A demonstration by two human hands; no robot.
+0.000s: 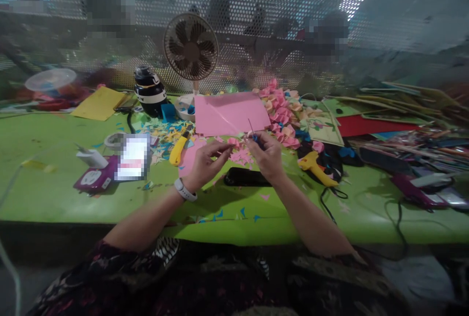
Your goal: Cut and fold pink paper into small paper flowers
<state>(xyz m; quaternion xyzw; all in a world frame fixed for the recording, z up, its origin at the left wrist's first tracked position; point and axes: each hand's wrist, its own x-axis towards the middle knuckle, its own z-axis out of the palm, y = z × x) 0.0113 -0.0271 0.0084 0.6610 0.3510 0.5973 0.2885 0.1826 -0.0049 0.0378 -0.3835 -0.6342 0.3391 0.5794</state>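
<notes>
My left hand (pixel 209 160), with a white watch on its wrist, has thumb and forefinger together at a small pink paper piece (pixel 235 142). Close on its right, my right hand (pixel 268 154) is closed around a small tool with a thin dark shaft (pixel 250 125) and a bit of blue near the fingers; its exact kind is unclear. Pink paper scraps (pixel 242 158) lie beneath the hands. Behind them is a pink sheet (pixel 230 111). A dark elongated object (pixel 245 177) lies below the right hand, partly covered by the wrist.
Left are a yellow cutter (pixel 179 149), a phone (pixel 132 157) on a purple box (pixel 91 179) and a black bottle (pixel 148 91). Pink paper flowers (pixel 278 106) pile behind. A yellow glue gun (pixel 318 169) with a cord lies right. A fan (pixel 191 47) stands at the back.
</notes>
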